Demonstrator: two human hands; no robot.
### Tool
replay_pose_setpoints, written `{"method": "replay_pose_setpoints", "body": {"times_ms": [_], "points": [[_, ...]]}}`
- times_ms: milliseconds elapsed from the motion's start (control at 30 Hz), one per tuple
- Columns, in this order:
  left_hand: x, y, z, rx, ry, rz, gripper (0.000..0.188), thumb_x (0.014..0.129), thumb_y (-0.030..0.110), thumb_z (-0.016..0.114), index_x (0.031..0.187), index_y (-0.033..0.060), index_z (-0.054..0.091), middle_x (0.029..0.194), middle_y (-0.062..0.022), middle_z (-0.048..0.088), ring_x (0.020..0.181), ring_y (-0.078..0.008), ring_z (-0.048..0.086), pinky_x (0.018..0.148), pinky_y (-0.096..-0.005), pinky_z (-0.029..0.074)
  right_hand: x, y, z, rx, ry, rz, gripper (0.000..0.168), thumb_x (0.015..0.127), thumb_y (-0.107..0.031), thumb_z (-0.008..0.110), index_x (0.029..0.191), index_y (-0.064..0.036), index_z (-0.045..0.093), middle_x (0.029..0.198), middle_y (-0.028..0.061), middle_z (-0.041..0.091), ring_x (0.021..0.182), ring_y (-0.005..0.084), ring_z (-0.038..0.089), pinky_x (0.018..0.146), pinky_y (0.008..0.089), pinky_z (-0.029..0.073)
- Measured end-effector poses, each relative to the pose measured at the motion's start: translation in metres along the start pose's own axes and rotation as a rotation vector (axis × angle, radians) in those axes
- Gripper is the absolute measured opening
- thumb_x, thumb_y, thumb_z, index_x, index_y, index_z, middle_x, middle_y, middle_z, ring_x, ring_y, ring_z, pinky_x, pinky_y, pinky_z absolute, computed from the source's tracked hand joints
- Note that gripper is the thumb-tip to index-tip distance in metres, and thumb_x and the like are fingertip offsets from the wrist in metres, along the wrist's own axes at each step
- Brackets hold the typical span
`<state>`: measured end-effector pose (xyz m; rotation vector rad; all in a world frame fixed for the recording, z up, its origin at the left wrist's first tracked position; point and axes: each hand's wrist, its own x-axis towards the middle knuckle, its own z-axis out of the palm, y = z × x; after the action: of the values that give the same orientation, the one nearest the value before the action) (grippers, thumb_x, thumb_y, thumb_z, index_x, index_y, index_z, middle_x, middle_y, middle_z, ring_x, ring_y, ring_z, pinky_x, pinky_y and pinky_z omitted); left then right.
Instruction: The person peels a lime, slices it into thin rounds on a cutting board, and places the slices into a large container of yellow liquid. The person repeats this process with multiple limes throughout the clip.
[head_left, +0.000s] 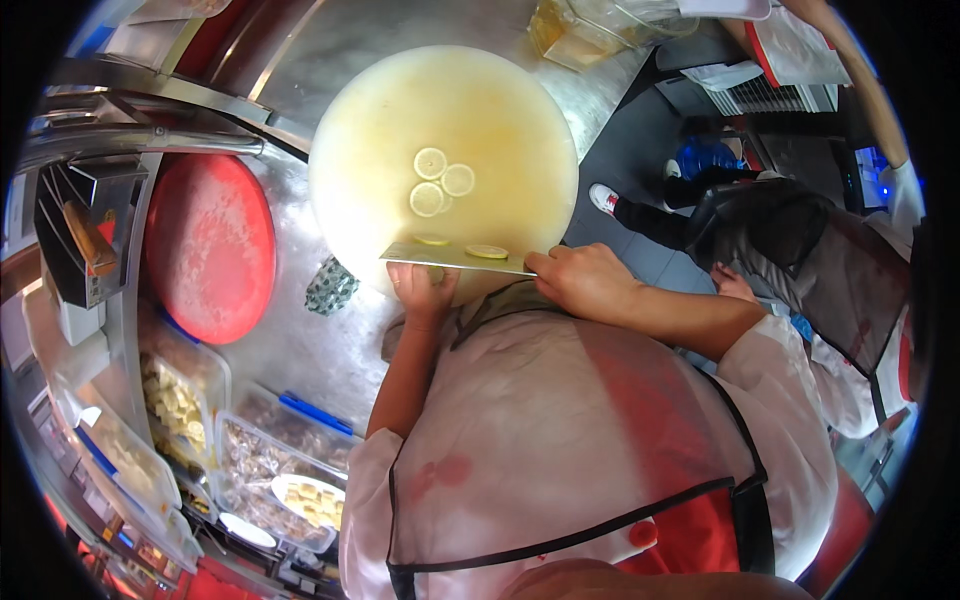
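A round, pale cutting board (450, 97) lies before me. Several thin lemon slices (430, 163) are clustered at its middle, some overlapping. My right hand (581, 281) grips the handle end of a broad-bladed kitchen knife (457, 259), held across the near part of the board. One lemon slice (486, 251) rests on the blade's face; another (432, 240) shows at its far edge. My left hand (424, 289) is close against the near side of the blade, toward its left end. Something yellowish shows between its thumb and fingers, but the blade hides most of it.
Left of the board are a green patterned cloth (331, 286), a red round board (212, 247) and a knife rack (86, 232). Clear food tubs (221, 375) stand at lower left. A plastic container (574, 34) sits at the top. At right is another person (795, 240).
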<state>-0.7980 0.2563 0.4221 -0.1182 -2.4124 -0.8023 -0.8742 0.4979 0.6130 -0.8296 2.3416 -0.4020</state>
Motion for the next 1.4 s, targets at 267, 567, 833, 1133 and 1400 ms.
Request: {"method": "replay_pose_setpoints", "body": {"times_ms": [267,567,833,1133,1400], "points": [[0.005,0.004,-0.002,0.002,0.026,-0.022,0.036,0.072,0.006,0.078,0.106,0.0034,0.064,0.104,-0.0145,0.066,0.096,-0.0358,0.064,0.092,-0.0500,0.048,0.004,0.004,0.003,-0.044,-0.013,0.004,0.018,0.092,-0.020,0.065,0.105,-0.008,0.060,0.079,0.0141,0.066,0.071,0.0361,0.068,0.060,0.0492,0.054],[-0.001,0.000,-0.001,-0.034,-0.020,-0.099,0.042,0.067,0.005,0.077,0.105,0.0094,0.060,0.108,-0.0113,0.066,0.101,-0.0373,0.059,0.092,-0.0474,0.044,0.025,-0.001,0.007,0.019,-0.082,0.012,0.017,0.094,-0.022,0.060,0.103,-0.008,0.060,0.080,0.0156,0.068,0.072,0.0380,0.069,0.062,0.0508,0.054],[0.001,0.000,-0.002,-0.072,-0.006,-0.075,0.042,0.069,0.004,0.077,0.108,0.0102,0.060,0.114,-0.0111,0.063,0.106,-0.0362,0.058,0.096,-0.0476,0.044,0.054,-0.019,0.005,0.085,-0.088,0.015,0.016,0.094,-0.021,0.059,0.098,-0.006,0.064,0.083,0.0165,0.070,0.076,0.0382,0.070,0.066,0.0513,0.055],[0.001,0.000,-0.004,-0.070,-0.021,-0.074,0.043,0.071,0.005,0.080,0.108,0.0115,0.060,0.115,-0.0110,0.061,0.111,-0.0354,0.056,0.099,-0.0478,0.043,0.074,-0.018,0.021,0.082,-0.064,-0.019,0.016,0.092,-0.018,0.058,0.094,-0.004,0.065,0.084,0.0175,0.071,0.076,0.0376,0.071,0.065,0.0498,0.055],[0.004,0.000,-0.003,-0.076,0.001,-0.033,0.038,0.071,0.004,0.078,0.104,0.0118,0.060,0.111,-0.0097,0.062,0.106,-0.0329,0.060,0.095,-0.0480,0.047,0.109,-0.020,0.043,0.174,0.021,-0.136,0.017,0.088,-0.019,0.060,0.093,-0.004,0.066,0.086,0.0200,0.070,0.078,0.0397,0.069,0.066,0.0502,0.054]]}}
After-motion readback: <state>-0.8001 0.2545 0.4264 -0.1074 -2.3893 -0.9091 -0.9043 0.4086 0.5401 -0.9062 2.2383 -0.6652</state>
